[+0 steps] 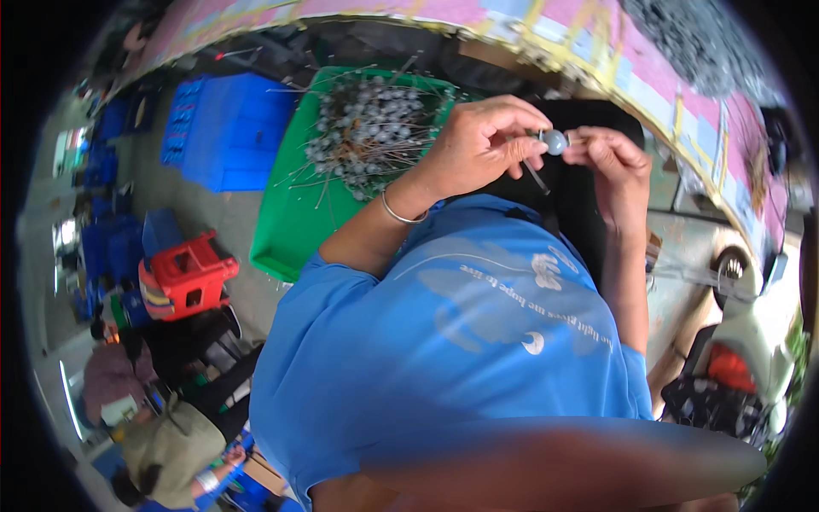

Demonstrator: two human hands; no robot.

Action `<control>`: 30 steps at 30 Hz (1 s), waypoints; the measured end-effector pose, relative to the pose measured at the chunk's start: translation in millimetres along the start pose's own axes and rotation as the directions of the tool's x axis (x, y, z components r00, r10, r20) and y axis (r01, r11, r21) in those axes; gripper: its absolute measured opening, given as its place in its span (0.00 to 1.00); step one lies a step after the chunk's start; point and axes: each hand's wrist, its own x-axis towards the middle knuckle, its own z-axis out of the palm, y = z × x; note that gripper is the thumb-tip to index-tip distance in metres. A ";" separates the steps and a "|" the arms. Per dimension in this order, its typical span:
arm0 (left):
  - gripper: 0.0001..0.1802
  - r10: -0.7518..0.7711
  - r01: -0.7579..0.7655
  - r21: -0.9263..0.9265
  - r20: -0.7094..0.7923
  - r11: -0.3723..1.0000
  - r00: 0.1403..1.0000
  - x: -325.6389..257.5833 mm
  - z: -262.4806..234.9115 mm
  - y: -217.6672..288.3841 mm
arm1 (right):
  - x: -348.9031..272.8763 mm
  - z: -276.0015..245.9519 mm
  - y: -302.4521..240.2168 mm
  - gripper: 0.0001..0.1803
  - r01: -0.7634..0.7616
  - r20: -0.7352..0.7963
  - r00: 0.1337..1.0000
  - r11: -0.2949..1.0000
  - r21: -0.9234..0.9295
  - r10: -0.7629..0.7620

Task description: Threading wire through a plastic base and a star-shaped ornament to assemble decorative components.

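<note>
Between my two hands is a small grey ball (554, 142) with thin stem-like pieces sticking out of it. My left hand (486, 145) pinches the ball's left side between thumb and fingers. On the other side, my right hand (612, 162) is closed in a pinch on a thin pale piece that reaches the ball. A thin grey rod (536, 177) slants down below my left fingertips. To the left, a green tray (286, 235) holds a heap of similar grey balls (375, 115) on thin rods, some poking past its rim.
A blue crate (235, 128) stands left of the tray, and a red plastic stool (192, 275) sits on the floor beyond it. A pink-and-yellow patched table edge (580, 38) curves across the far side. Another person (171, 444) is at the lower left.
</note>
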 end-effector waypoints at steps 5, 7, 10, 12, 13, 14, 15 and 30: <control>0.12 -0.539 0.579 0.281 -0.210 0.766 0.815 -35.4 -96.3 22.5 | 11.0 19.1 8.5 0.13 -0.241 0.262 0.921 0.950 -0.198 0.289; 0.27 -0.594 0.661 0.434 -0.298 0.612 0.747 -55.2 -147.5 20.1 | 12.3 12.6 13.8 0.13 -0.274 0.256 0.915 0.945 -0.175 0.313; 0.33 -0.288 0.497 0.754 -0.407 0.429 0.867 -59.1 -192.9 8.1 | 14.6 2.1 21.5 0.12 -0.301 0.230 0.913 0.936 -0.182 0.338; 0.36 -0.165 0.455 0.693 -0.445 0.559 0.880 -20.0 -200.6 -9.8 | 15.2 -2.6 22.6 0.12 -0.332 0.201 0.908 0.925 -0.186 0.366; 0.38 -0.058 0.394 0.624 -0.488 0.675 0.871 7.1 -202.9 -17.6 | 15.0 -5.8 23.9 0.12 -0.344 0.194 0.906 0.922 -0.179 0.376; 0.43 -0.102 0.434 0.585 -0.512 0.685 0.853 35.7 -209.5 -26.3 | 14.8 -9.5 25.8 0.12 -0.355 0.187 0.904 0.919 -0.171 0.384; 0.45 0.081 0.254 0.642 -0.444 0.723 0.893 62.4 -229.4 -50.3 | 14.7 -10.5 26.9 0.12 -0.361 0.197 0.901 0.919 -0.160 0.388; 0.40 0.178 0.354 0.724 -0.546 0.592 0.819 274.4 -206.8 -130.3 | 28.4 -55.7 66.7 0.11 -0.419 0.198 0.876 0.898 -0.138 0.439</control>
